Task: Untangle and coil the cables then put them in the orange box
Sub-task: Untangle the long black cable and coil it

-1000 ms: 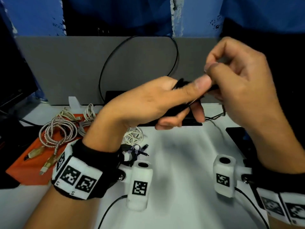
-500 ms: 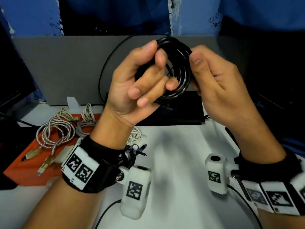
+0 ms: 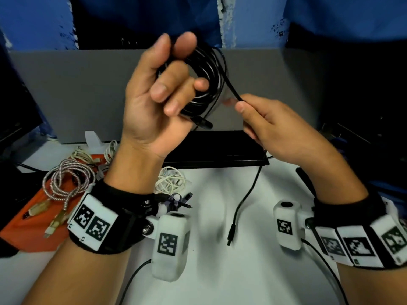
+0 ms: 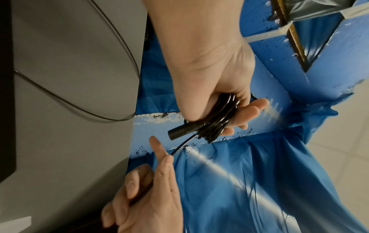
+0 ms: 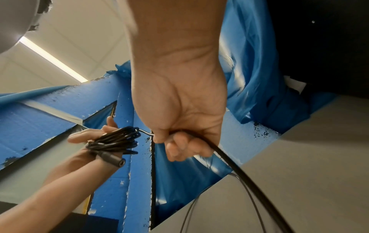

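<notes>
My left hand [image 3: 169, 84] is raised above the table and grips a coil of black cable [image 3: 207, 80] between thumb and fingers; the same coil [image 4: 217, 119] shows a barrel connector sticking out. My right hand [image 3: 264, 119] pinches the cable's free tail just right of the coil, and the tail's plug end [image 3: 231, 234] hangs down over the white table [image 3: 220, 271]. The tail [image 5: 229, 159] runs through my right fist. The orange box [image 3: 33, 227] lies at the left with a braided silver cable [image 3: 66, 183] coiled on it.
A bundle of white cable [image 3: 171, 181] lies behind my left wrist, with a small dark connector [image 3: 182, 201] beside it. A flat black device [image 3: 215, 148] sits at the foot of a grey panel [image 3: 66, 91]. A thin black wire loops on that panel.
My right hand has let go of the coil's rim and slid down and right along the free tail. My left hand has lifted the coil a little higher.
</notes>
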A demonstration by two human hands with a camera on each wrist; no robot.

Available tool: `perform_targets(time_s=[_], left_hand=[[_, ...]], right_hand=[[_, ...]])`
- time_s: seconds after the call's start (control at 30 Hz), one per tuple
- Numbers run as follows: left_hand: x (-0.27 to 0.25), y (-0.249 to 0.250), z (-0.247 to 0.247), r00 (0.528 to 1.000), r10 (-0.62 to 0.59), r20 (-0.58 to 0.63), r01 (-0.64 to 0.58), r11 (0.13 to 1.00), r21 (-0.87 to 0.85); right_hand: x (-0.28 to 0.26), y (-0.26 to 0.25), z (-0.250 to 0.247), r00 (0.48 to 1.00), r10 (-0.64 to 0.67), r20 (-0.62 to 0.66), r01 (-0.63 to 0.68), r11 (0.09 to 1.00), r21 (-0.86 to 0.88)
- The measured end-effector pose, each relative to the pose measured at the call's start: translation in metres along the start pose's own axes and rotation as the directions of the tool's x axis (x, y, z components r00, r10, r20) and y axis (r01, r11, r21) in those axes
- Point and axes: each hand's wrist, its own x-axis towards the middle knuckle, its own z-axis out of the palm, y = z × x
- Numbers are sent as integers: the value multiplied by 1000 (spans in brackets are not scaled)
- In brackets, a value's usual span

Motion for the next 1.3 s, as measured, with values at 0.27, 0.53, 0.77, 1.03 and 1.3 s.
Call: perform_targets(time_s=[0.27,0.53,0.77,1.03,1.3], left_hand=[[4,-3,7,873,422,-244,-204,770,604],[-3,-12,-2,985,124,-116,135,-153,979],[-13,-4,6,887,-429,-169,330,334,883],[-16,6,-14,825,-562,57,392,641,660],[-14,-14,-22,827,-503,252,459,862,214]], right_hand=[[-11,-28,25,970,-36,242,36,999,3],[-17,-45,8,987,-162,-14,162,984,70],[-18,-38,0,956,-206,-211,237,962,135],[-21,-35,15,788,-467,-402,448,882,-147],[-14,-35,19,910,-234,-342,260,965,31]])
